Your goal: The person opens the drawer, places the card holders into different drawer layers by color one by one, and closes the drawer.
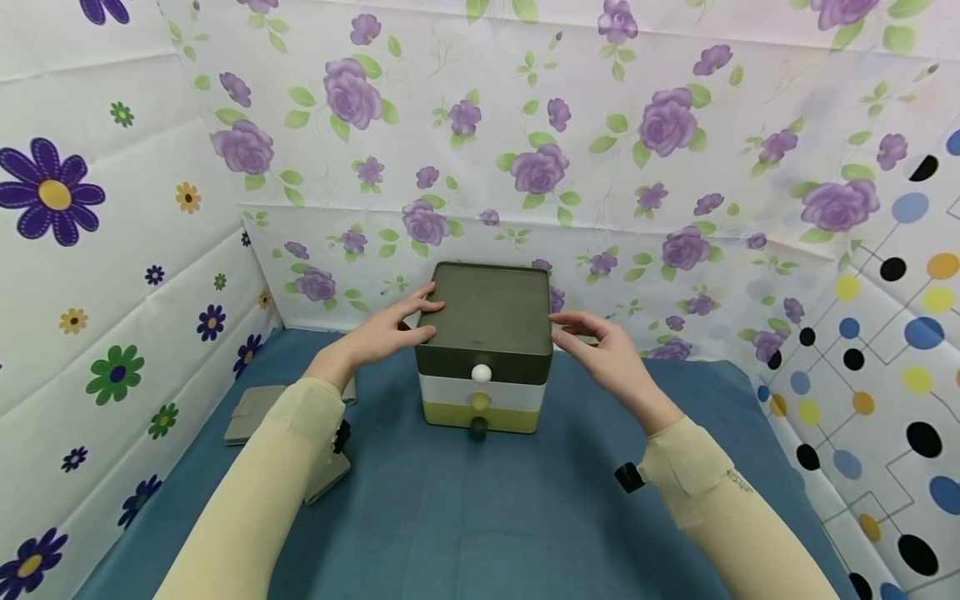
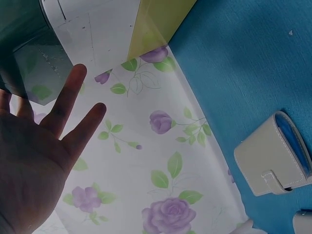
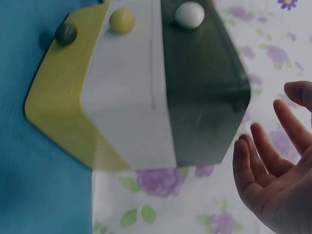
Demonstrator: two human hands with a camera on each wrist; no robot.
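Observation:
A three-tier drawer box (image 1: 487, 308) stands near the back wall, dark green on top, white in the middle and yellow-green below. Each tier has a round front knob: white (image 1: 481, 373), yellow (image 1: 480, 402) and dark green (image 1: 477, 428). My left hand (image 1: 382, 329) rests at the top tier's left edge, fingers spread and fairly straight. On the opposite side, my right hand (image 1: 603, 354) is beside the upper right edge. Its fingers are loosely bent and hold nothing; in the right wrist view they look slightly apart from the box.
Beige wallet-like cases (image 2: 273, 156) lie on the blue cloth (image 1: 480, 517) to the left, partly behind my left sleeve. Flowered sheets (image 1: 465, 167) form the back and left walls; a dotted sheet (image 1: 885, 375) stands at right. Both cuffs carry small black devices.

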